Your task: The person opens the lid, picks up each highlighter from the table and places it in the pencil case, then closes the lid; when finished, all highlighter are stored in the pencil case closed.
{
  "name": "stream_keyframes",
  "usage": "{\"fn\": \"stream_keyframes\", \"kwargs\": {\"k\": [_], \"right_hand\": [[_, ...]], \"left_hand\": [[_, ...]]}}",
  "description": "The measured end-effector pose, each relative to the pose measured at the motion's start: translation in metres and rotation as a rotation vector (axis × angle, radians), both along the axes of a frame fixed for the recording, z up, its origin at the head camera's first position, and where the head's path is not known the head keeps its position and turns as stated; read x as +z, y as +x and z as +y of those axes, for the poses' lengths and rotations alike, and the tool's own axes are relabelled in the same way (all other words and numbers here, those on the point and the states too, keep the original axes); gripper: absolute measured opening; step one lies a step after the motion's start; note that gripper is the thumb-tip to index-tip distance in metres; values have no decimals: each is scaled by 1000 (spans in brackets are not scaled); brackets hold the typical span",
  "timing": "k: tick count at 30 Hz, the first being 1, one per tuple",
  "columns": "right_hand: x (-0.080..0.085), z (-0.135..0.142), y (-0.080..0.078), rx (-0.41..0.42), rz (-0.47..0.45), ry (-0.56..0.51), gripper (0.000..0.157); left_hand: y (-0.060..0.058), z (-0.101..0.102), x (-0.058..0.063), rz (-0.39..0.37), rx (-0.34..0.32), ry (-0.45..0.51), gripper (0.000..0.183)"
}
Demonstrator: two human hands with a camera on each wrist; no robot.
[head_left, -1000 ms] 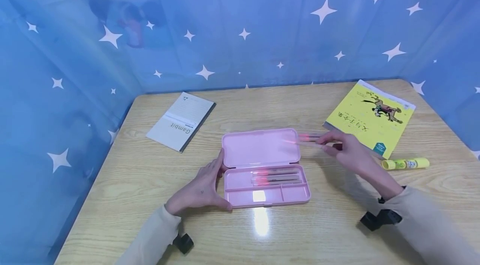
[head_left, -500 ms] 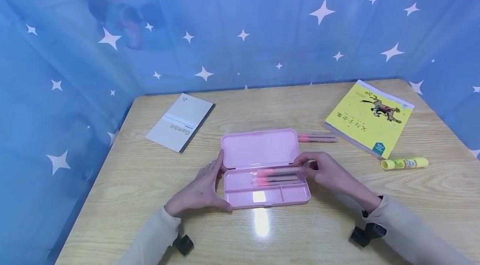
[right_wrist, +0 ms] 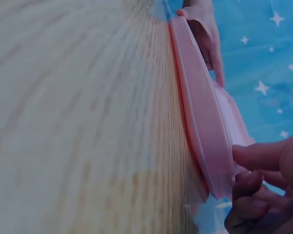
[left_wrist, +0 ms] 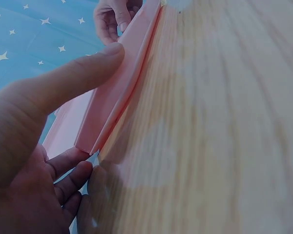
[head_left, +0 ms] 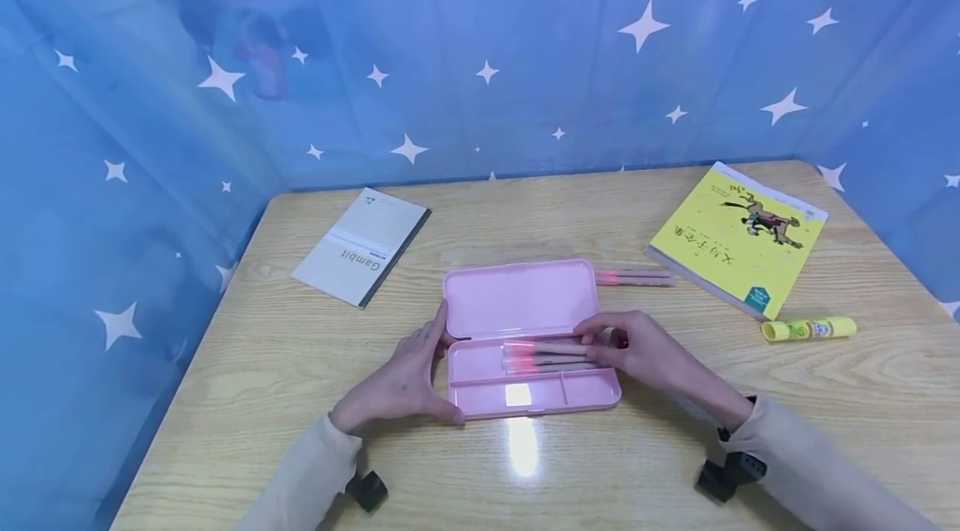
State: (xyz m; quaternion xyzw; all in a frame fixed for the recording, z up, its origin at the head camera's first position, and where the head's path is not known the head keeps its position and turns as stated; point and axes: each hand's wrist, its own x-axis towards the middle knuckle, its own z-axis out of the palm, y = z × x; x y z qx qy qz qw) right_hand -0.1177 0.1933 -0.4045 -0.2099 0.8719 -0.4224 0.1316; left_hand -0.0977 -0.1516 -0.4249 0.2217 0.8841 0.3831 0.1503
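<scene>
A pink pencil case [head_left: 510,396] lies open on the table, its lid [head_left: 517,298] folded back. My left hand [head_left: 408,368] holds the case's left end, thumb at the front corner and fingers along the side toward the hinge. In the left wrist view the thumb lies against the case's front wall. Several pens [head_left: 551,358] with pinkish-red ends lie in the long rear compartment. My right hand [head_left: 637,345] reaches over the right end of the case, thumb and fingers pinching a pen [head_left: 558,348] low among the others; its far end is hidden by the fingers.
More pens [head_left: 637,277] with pinkish-red ends lie right of the lid. A yellow book [head_left: 742,239] and a yellow glue stick [head_left: 808,328] lie at the right. A grey-white notebook [head_left: 362,246] is at the back left. A blue starred curtain [head_left: 480,56] hangs behind the table.
My right hand has come from beside the lid, at the right-hand pens, into the case with a pen, then slid slightly left and lower. The left hand stays in place.
</scene>
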Motion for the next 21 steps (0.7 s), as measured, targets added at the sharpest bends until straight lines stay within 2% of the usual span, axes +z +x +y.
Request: {"fn": "stream_keyframes", "kwargs": {"k": [8,16,19,21], "right_hand": [[0,1,-1,-9,1,9,23],[10,10,-4,-83,7,26,25],[13,16,-7,-101,36,19,24],[15,20,-11,-103,91,11,23]], "left_hand": [[1,0,2,-7,-1,-6,146],[1,0,1,-5,7,-30,146],[1,1,1,-3,9,-32,147],[1,1,1,0,10,-30,147]]}}
